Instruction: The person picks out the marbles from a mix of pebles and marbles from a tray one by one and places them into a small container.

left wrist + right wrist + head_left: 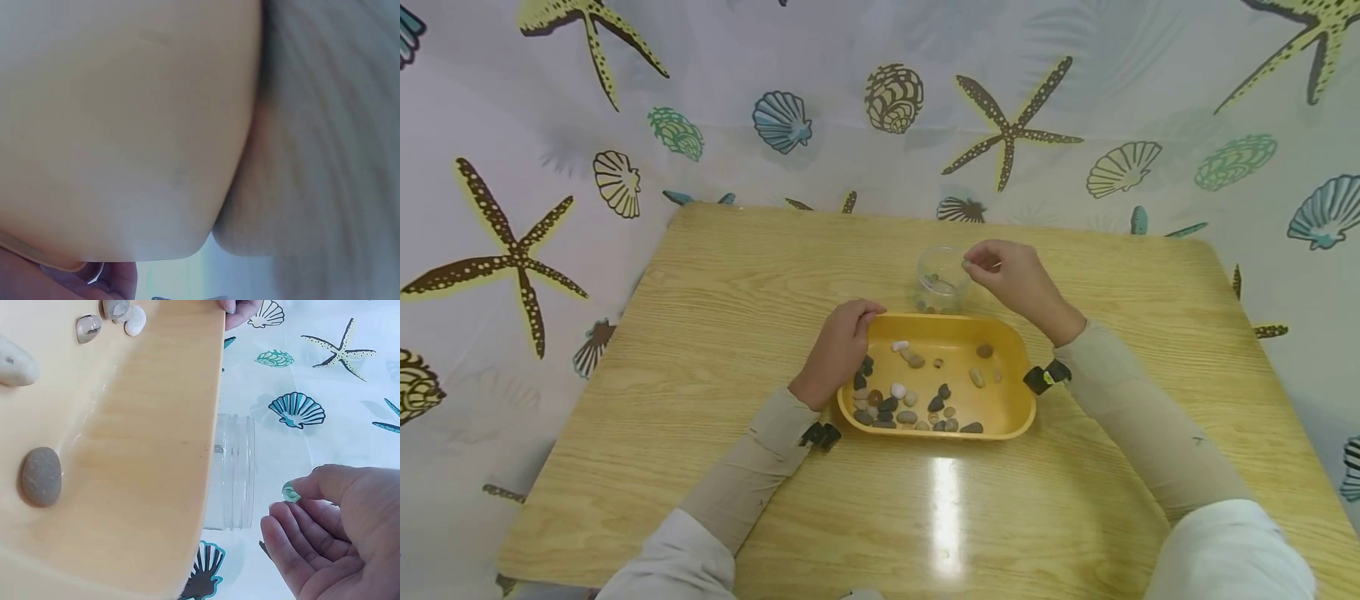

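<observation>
My right hand (1018, 279) is raised beside the mouth of a clear jar (942, 271) and pinches a small green glass marble (291, 491) between thumb and fingertips. Several small pieces lie low in the jar, which stands just behind a yellow plastic tub (955, 437). At the tub's back left corner, my left hand (841, 350) grips the rim. The left wrist view is mostly filled by the tub's outer wall (125, 144), with part of the left hand (37, 281) at the bottom left. Pebbles (907, 417) are scattered inside the tub, mostly toward its front left.
A wood-grain table (737, 275) carries the tub and jar. Behind it hangs a white cloth (835, 50) printed with starfish and shells. One grey-brown pebble (42, 477) lies apart from the others, near the tub's back right.
</observation>
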`<action>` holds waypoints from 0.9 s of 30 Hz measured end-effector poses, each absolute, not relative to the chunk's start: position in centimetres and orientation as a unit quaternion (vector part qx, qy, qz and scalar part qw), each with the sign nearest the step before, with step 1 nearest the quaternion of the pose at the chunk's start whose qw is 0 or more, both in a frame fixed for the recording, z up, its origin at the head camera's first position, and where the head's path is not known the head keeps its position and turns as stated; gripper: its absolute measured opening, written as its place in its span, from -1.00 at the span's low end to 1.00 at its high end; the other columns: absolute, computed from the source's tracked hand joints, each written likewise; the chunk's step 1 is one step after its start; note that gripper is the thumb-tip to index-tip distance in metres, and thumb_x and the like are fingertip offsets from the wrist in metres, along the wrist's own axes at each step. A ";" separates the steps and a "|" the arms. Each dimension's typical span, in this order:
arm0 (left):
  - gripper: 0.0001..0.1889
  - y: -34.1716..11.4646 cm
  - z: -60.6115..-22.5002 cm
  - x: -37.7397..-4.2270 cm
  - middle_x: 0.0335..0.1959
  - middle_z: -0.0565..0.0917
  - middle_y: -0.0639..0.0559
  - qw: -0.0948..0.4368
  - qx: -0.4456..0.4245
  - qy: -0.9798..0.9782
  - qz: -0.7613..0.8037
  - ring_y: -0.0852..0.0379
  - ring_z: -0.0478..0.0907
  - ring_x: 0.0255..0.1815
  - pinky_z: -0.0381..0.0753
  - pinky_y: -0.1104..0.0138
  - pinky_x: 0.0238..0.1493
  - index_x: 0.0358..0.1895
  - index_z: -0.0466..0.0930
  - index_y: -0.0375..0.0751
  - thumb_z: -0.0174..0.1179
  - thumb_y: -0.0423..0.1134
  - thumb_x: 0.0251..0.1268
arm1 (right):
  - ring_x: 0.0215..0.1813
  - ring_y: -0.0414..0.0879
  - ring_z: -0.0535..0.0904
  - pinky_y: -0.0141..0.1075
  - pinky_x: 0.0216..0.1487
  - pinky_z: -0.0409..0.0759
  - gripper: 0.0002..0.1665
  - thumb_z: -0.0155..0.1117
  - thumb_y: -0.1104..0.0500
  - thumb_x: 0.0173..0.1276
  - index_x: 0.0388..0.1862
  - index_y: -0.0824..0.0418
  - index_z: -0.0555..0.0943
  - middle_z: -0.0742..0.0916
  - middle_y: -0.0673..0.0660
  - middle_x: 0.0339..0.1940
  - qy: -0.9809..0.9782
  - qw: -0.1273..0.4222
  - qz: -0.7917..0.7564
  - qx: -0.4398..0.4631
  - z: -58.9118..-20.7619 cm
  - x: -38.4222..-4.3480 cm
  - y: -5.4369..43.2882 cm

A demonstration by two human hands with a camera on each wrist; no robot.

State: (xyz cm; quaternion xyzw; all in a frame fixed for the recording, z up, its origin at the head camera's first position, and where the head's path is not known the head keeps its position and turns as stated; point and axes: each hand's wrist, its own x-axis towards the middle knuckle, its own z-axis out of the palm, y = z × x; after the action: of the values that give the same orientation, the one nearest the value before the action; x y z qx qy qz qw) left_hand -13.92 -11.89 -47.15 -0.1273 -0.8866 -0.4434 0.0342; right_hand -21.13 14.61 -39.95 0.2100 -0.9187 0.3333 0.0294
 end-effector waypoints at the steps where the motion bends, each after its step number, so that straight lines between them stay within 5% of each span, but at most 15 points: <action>1: -0.74 -11.9 -47.2 -13.9 -0.05 0.55 0.07 0.034 -0.127 -0.887 -0.443 0.20 0.46 -0.05 0.50 0.32 -0.07 0.01 0.53 -0.14 -0.15 -0.28 0.48 | -0.22 -0.09 0.59 -0.17 -0.11 0.57 -0.79 0.22 0.13 0.32 -0.14 0.21 0.62 0.69 0.09 -0.27 -0.919 0.028 0.334 0.207 -40.0 -21.2 14.6; 27: -0.73 -12.2 -47.0 -13.6 -0.04 0.56 0.03 0.029 -0.144 -0.883 -0.447 0.15 0.46 0.00 0.48 0.29 -0.01 0.02 0.53 -0.16 -0.17 -0.28 0.48 | -0.20 -0.08 0.60 -0.15 -0.12 0.57 -0.68 0.14 -0.01 0.37 -0.10 0.19 0.63 0.69 0.07 -0.19 -0.916 0.037 0.348 0.199 -39.2 -18.6 15.6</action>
State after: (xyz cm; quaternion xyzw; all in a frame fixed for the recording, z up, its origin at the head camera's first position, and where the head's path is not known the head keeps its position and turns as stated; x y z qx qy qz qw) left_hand -13.58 -12.16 -46.97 -0.1436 -0.8825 -0.4469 0.0291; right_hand -18.64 15.61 -39.16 0.1986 -0.9155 0.3478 0.0371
